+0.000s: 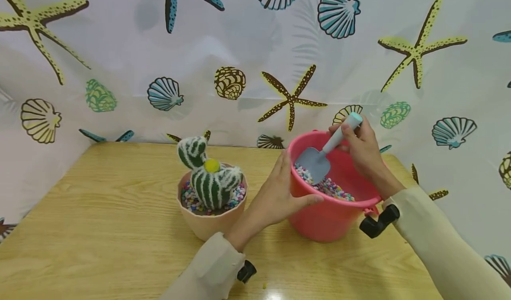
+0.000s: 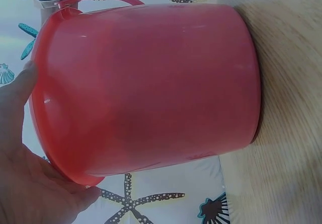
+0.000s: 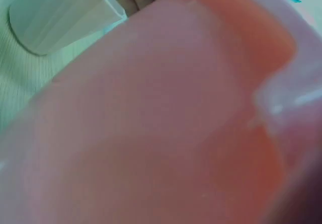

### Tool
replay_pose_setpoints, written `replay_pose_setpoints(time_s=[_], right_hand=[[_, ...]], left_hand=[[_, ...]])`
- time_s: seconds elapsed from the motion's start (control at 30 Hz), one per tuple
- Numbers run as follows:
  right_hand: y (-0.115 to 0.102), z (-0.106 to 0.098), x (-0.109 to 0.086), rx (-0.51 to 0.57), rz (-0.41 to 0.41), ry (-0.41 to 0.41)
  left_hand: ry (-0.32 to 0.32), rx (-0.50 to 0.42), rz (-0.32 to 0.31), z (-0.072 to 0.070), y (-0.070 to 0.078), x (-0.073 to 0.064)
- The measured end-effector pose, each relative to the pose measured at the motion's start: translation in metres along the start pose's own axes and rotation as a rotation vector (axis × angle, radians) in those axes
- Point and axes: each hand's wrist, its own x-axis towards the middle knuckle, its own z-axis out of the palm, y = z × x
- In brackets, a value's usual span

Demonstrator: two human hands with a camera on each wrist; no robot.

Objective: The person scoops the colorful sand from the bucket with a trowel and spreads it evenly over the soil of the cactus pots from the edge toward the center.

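Observation:
A pink bucket (image 1: 323,220) holding small multicoloured pebbles (image 1: 335,190) stands on the table. My right hand (image 1: 361,147) grips the pale handle of a grey-blue hand trowel (image 1: 315,162) over the bucket, its blade pointing down at the pebbles. Spread against the bucket's near left rim, my left hand (image 1: 275,193) touches it with thumb and fingers extended. To the left sits a peach pot (image 1: 209,226) with a knitted green and white cactus (image 1: 211,187) among similar pebbles. In the right wrist view, the bucket wall (image 3: 136,108) hides the trowel.
The wooden table (image 1: 100,220) carries the pot and bucket side by side. A cloth with starfish and shell prints (image 1: 239,33) hangs right behind it. One tiny yellow piece (image 1: 264,286) lies near the front edge.

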Motion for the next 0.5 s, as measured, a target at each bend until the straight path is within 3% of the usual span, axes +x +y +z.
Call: replay_pose_setpoints(time_s=[0.33, 0.5], right_hand=[[0.002, -0.010, -0.001, 0.183, -0.026, -0.111], [-0.002, -0.013, -0.004, 0.260, -0.015, -0.077]], left_hand=[[0.002, 0.025, -0.020, 0.001, -0.001, -0.001], [0.008, 0.042, -0.006, 0.001, 0.000, -0.001]])
